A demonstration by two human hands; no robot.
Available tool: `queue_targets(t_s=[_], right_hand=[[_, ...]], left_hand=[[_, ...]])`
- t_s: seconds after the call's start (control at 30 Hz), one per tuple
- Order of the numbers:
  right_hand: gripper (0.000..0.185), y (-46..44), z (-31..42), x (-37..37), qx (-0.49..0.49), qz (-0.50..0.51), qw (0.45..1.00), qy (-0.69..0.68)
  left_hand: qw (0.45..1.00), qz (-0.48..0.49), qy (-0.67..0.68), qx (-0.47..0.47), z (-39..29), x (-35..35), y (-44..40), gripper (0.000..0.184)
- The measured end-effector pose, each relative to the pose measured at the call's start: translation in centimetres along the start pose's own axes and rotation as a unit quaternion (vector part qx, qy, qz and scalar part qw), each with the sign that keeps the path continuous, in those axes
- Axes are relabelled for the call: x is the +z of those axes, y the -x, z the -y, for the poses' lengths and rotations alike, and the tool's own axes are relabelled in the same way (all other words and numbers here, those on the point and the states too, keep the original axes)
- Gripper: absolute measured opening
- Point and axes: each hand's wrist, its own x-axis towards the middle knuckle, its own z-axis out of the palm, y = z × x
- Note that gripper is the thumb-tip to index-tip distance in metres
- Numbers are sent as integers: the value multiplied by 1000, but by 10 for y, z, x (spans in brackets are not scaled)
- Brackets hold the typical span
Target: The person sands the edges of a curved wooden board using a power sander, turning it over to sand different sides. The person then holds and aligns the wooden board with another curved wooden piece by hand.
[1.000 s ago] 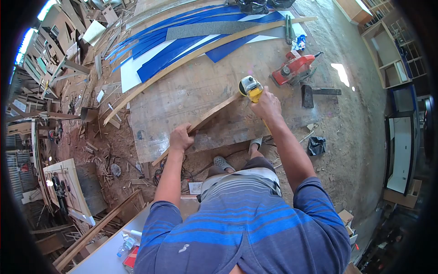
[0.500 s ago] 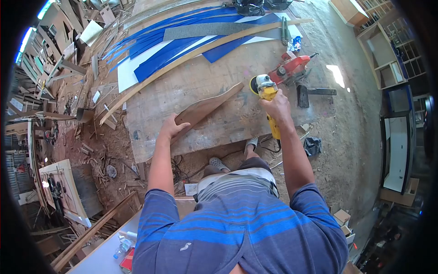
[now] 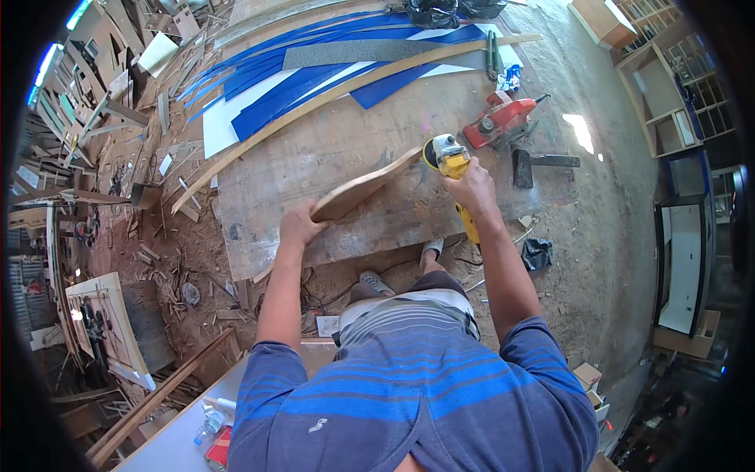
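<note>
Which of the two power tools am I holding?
The yellow and silver handheld grinder, in your right hand; the red power tool lies unheld on the wooden tabletop.

Daylight falls evenly on the counter; a glaring patch whitens the floor, and openings at upper left burn blue-white. Shadow lies under the counter. The wide lens bends the edges, black at the corners, dim at far right
</note>
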Motion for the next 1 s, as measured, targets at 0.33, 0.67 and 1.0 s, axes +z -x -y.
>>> queue_targets(t_s=[0.33, 0.67, 1.0], right_hand=[[61, -6, 21, 24, -56, 14, 998, 39], [61, 12, 37, 38, -87, 60, 993, 61], [62, 24, 45, 42, -88, 46, 993, 61]], left_hand=[[989, -120, -16, 81, -6, 36, 25, 34], [988, -125, 0, 93, -7, 32, 24, 33], [988, -125, -2, 94, -9, 29, 25, 31]])
